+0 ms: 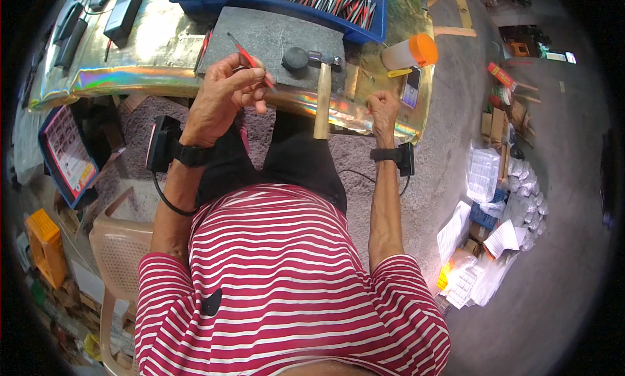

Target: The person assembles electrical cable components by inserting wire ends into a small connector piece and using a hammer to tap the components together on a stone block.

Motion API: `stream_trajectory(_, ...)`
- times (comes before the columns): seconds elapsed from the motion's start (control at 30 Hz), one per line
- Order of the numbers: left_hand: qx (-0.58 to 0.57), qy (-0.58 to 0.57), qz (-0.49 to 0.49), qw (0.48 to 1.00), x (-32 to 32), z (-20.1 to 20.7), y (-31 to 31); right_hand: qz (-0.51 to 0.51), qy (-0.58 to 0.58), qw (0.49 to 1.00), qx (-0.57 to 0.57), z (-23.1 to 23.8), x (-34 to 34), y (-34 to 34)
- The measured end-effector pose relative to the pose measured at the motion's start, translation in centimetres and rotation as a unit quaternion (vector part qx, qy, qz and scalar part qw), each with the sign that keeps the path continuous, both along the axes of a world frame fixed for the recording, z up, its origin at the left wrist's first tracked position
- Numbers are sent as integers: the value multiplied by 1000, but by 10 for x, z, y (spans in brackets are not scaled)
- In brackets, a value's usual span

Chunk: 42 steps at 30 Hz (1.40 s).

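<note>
Red tool (247,56) pinched in left hand (228,93); right hand (383,110) curled, contents unclear. One hammer (323,102) lies between, one jar (398,55) beyond.

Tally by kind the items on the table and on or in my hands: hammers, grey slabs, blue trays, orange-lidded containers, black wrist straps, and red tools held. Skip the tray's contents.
Hammer: 1
Grey slab: 1
Blue tray: 1
Orange-lidded container: 1
Black wrist straps: 2
Red tool, in the left hand: 1
Total: 7
</note>
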<state>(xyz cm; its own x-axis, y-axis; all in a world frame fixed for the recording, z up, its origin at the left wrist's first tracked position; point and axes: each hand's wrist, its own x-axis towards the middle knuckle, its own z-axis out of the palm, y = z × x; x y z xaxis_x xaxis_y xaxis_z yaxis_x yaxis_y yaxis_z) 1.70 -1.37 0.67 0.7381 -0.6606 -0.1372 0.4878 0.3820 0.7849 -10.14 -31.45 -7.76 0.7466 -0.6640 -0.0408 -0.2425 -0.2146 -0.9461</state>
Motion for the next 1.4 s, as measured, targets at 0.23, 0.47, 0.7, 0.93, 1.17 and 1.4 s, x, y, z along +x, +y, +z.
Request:
stream_trajectory(0.23,-23,15,-4,1000,-8,0,-13,-40,-48,987,147,9,2,5)
stream_trajectory(0.47,-66,65,-10,996,-12,5,-22,-37,-85,952,293,27,6,28)
stream_trajectory(0.7,-102,109,-17,989,-18,7,-27,128,-128,911,371,104,21,115)
stream_trajectory(0.93,-133,145,-19,980,-24,14,-26,183,-173,901,353,122,25,148)
stream_trajectory(1.17,-136,178,-19,974,-26,10,-26,181,-166,912,328,124,24,150)
stream_trajectory(1.4,-135,172,-16,976,-25,10,-24,181,-162,923,300,123,25,152)
